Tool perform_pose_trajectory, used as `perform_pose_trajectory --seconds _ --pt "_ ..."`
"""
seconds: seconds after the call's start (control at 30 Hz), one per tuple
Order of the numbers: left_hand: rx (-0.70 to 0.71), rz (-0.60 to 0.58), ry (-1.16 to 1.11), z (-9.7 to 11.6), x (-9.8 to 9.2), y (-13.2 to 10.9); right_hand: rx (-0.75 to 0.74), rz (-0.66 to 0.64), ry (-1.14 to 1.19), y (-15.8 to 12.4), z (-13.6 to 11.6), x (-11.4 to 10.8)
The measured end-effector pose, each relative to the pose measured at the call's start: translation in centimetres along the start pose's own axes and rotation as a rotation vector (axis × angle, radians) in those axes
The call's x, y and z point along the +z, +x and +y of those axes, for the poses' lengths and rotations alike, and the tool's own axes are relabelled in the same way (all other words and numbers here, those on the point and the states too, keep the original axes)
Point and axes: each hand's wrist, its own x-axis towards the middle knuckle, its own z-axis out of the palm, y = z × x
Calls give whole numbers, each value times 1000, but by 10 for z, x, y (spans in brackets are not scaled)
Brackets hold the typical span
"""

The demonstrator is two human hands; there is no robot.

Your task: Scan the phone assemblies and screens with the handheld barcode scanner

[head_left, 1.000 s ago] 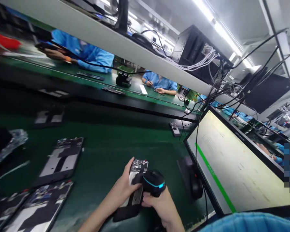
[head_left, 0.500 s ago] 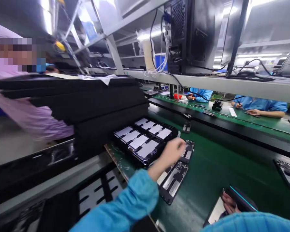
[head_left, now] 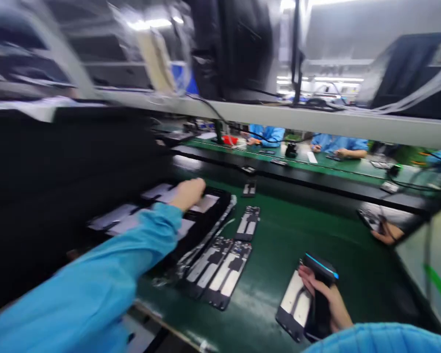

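Note:
My left hand [head_left: 188, 192], in a blue sleeve, reaches out over a black tray [head_left: 209, 220] that holds several grey phone frames; its fingers are curled down on one of them, blurred by motion. My right hand [head_left: 325, 296] is wrapped round a black handheld scanner [head_left: 319, 269] with a blue light strip. The scanner rests beside a phone frame [head_left: 294, 304] lying on the green belt. Three more phone frames [head_left: 224, 264] lie on the belt between the two hands.
A tall stack of black trays [head_left: 59, 196] fills the left. A white shelf [head_left: 316, 122] with a computer and cables runs overhead. A monitor edge [head_left: 439, 264] is at the right. Other workers in blue sit across a second green belt [head_left: 316, 164]. Another person's hand [head_left: 384, 235] rests at the right.
My head has swung further right. My left hand moved from the loose frames on the belt back onto the tray. My right hand keeps hold of the scanner.

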Motion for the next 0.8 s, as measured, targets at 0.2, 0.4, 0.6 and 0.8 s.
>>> perform_pose_trajectory --seconds 0.2,0.4,0.6,0.8 --pt "350 -78 -206 119 52 -61 -62 -46 -40 -16 -14 7" --pt "516 -235 -686 191 133 -140 -62 -55 -86 -16 -1 10" --pt "516 -303 -714 187 138 -126 -60 -109 -65 -14 0 4" --pt "508 -710 -1013 181 145 -161 -120 -64 -4 -4 -11 -9"
